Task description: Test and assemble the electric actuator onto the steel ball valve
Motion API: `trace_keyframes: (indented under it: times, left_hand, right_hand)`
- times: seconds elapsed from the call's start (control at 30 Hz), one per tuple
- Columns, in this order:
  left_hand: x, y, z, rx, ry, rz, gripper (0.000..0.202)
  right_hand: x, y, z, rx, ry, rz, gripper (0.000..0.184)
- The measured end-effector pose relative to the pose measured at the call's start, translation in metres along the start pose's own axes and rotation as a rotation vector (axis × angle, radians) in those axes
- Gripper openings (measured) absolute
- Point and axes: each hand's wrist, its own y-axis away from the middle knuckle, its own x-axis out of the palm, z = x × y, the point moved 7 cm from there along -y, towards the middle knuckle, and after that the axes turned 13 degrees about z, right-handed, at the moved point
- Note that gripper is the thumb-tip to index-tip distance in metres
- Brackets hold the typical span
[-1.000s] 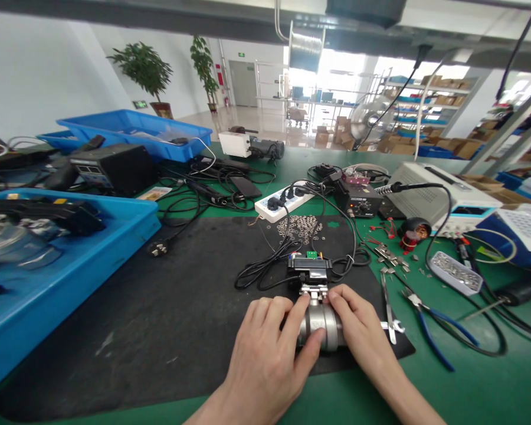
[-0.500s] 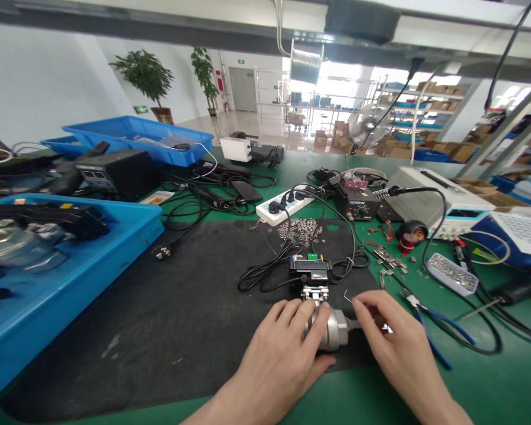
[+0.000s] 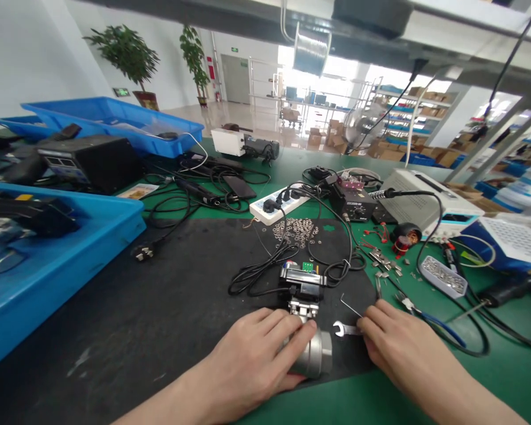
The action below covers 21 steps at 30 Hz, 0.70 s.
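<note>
My left hand [image 3: 265, 348] is wrapped over the steel ball valve [image 3: 315, 354], which lies on its side on the black mat [image 3: 168, 319]. Joined to the valve's top is a black actuator box [image 3: 301, 282] with a small green terminal block and black cables. To the right, my right hand [image 3: 392, 336] is closed around the handle of an open-end wrench [image 3: 346, 329]. The wrench's jaw points left, a little apart from the valve's hex end. A thin hex key [image 3: 350, 306] reaches up to the same fingers; whether they grip it too, I cannot tell.
Small metal nuts [image 3: 298, 230] lie scattered before a white power strip [image 3: 277, 203]. Pliers [image 3: 429, 319], a tray of small parts [image 3: 443, 276] and a screwdriver [image 3: 504, 292] are on the right. A blue bin [image 3: 92, 236] stands on the left.
My right hand has drawn the wrench away from the valve's end, and its jaw now shows. My view has shifted slightly; the left hand stays on the valve.
</note>
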Motion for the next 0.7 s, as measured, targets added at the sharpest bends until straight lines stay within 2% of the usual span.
trace_keyframes:
  times: [0.13,0.23,0.33,0.57,0.63,0.7]
  left_hand:
    - [-0.001,0.000,-0.001,-0.041,0.077,-0.035,0.054]
    - [0.001,0.000,-0.001,-0.101,0.138,-0.022,0.066]
    - [0.004,-0.001,-0.001,-0.166,0.173,0.009,0.077]
    - [0.006,0.003,0.001,-0.168,0.258,-0.008,0.066]
    - [0.008,0.006,0.002,-0.166,0.279,-0.021,0.065]
    - [0.010,0.009,0.002,-0.166,0.296,-0.030,0.064]
  right_hand:
    - [-0.001,-0.010,-0.004,-0.012,-0.018,0.041,0.016]
    - [-0.001,-0.011,-0.014,-0.008,-0.164,0.046,0.011]
    - [-0.009,-0.011,-0.025,0.027,-0.374,-0.046,0.008]
    - [-0.028,-0.005,-0.050,0.332,-1.118,-0.241,0.018]
    - [-0.036,-0.002,-0.052,0.354,-1.228,-0.318,0.019]
    - [-0.041,0.001,-0.052,0.369,-1.243,-0.317,0.022]
